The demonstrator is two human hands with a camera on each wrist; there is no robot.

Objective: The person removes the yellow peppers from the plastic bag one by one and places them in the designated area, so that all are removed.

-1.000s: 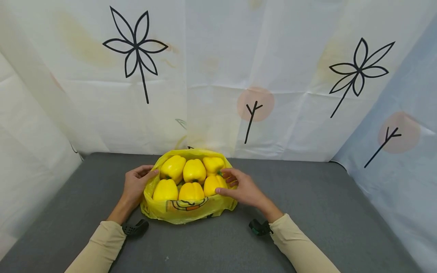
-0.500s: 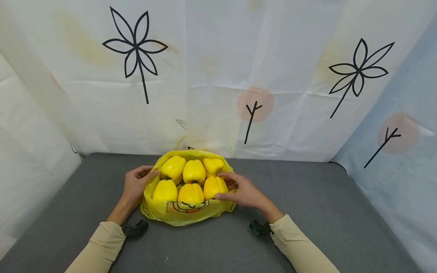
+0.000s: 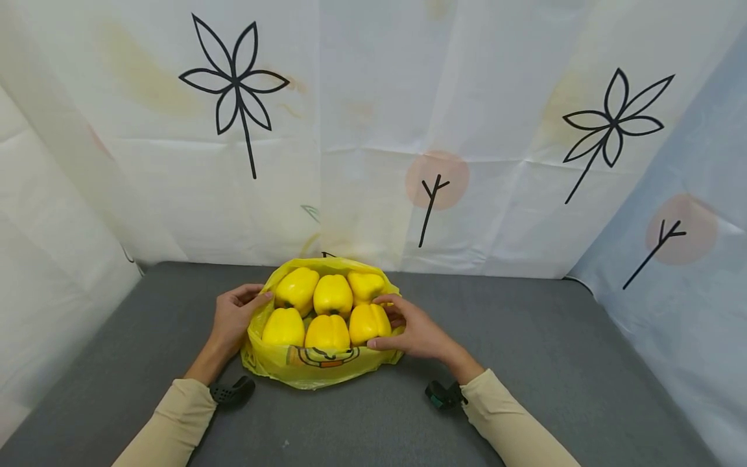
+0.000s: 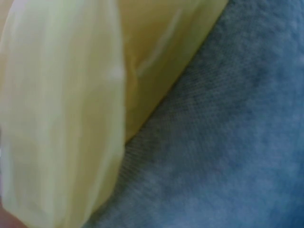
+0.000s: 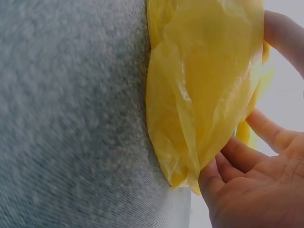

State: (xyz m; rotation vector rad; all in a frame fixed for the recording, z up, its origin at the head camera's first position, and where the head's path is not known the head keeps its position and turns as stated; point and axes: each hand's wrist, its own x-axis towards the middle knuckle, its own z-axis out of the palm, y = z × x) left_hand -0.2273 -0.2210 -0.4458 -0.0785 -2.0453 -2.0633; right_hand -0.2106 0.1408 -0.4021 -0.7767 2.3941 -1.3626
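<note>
A yellow plastic bag (image 3: pixel 280 370) with a cartoon print lies with its mouth spread wide, holding several yellow bell peppers (image 3: pixel 332 295) in two rows. At its left rim my left hand (image 3: pixel 232 319) pinches the plastic between thumb and fingers. My right hand (image 3: pixel 419 332) curls round the front right bell pepper (image 3: pixel 367 323), index finger behind it and thumb in front at the rim. The right wrist view shows the lower fingers (image 5: pixel 237 154) against the outside of the bag (image 5: pixel 209 85). Only pale folds of the bag (image 4: pixel 61 114) fill the left wrist view.
The grey table (image 3: pixel 525 363) runs back to a white cloth backdrop (image 3: pixel 362 130) with black leaf drawings, close behind the bag. Dark straps, left (image 3: pixel 232 392) and right (image 3: pixel 445 394), sit at both wrists.
The right hand's index finger has settled over the front right pepper, and the thumb has dropped slightly along its front. The bag's front edge sits slightly lower. The left hand keeps its place.
</note>
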